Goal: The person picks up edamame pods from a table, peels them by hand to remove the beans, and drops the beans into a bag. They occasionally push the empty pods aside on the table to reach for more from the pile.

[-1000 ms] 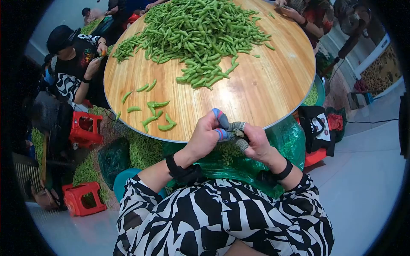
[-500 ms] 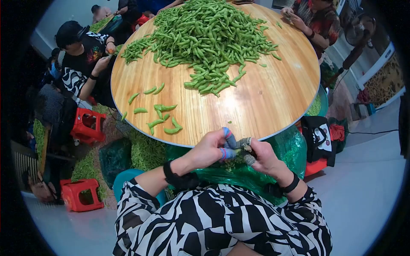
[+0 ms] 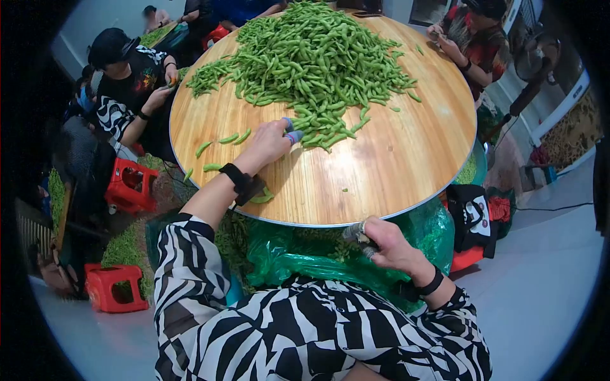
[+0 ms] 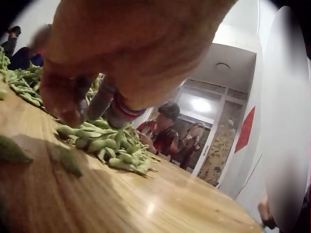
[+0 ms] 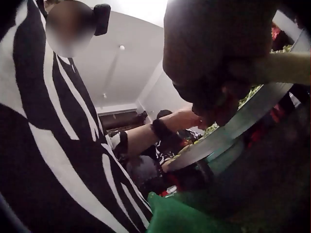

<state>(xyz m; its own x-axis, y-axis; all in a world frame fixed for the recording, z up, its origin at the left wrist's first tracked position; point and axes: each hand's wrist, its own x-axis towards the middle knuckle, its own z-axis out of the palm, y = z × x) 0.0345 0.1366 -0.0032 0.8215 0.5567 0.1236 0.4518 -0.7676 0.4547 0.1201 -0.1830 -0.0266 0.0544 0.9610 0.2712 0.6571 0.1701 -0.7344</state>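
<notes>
My left hand (image 3: 268,141) reaches over the round wooden table (image 3: 406,159) to the near edge of a heap of green soybean pods (image 3: 318,60). Its fingers, in blue-grey finger covers with red bands, point down at the pods; in the left wrist view the fingertips are right among the nearest pods (image 4: 116,150). Close to the table's front edge, my right hand (image 3: 391,244) is held with curled fingers in grey covers. I cannot tell whether something small is between them; the right wrist view is dark there.
Several loose pods (image 3: 229,138) lie at the table's left, partly under my left arm. A shiny green plastic bag (image 3: 279,263) with shelled beans hangs below the front edge. Red stools (image 3: 117,286) stand on the left. Other people (image 3: 136,89) sit around the table.
My hands were together over the bag with a pod between them. The left has since left the right and moved forward to the heap. A small green bit lies on the table near the front.
</notes>
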